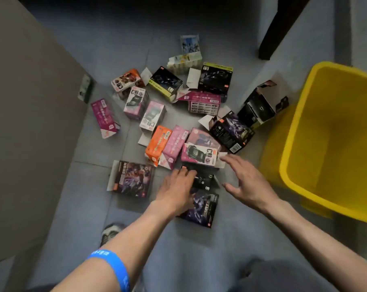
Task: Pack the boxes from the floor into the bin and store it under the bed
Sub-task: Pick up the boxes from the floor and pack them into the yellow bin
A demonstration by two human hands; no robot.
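Several small colourful toy boxes lie scattered on the grey tiled floor. A yellow plastic bin point(292, 148) stands empty at the right. My left hand point(176, 190) rests with its fingers on a small black box point(203, 180) in the near middle of the pile. My right hand point(247, 182) hovers with fingers spread just right of that box, holding nothing. A pink box point(199, 154) lies directly beyond the black one, and a dark purple box point(201, 209) lies partly under my left hand.
A tan wall or furniture panel point(27, 123) runs along the left. A dark furniture leg point(279, 28) stands at the top right. A purple box point(132, 178) lies left of my left hand, an orange box point(157, 142) beyond it. My shoe point(112, 230) shows below.
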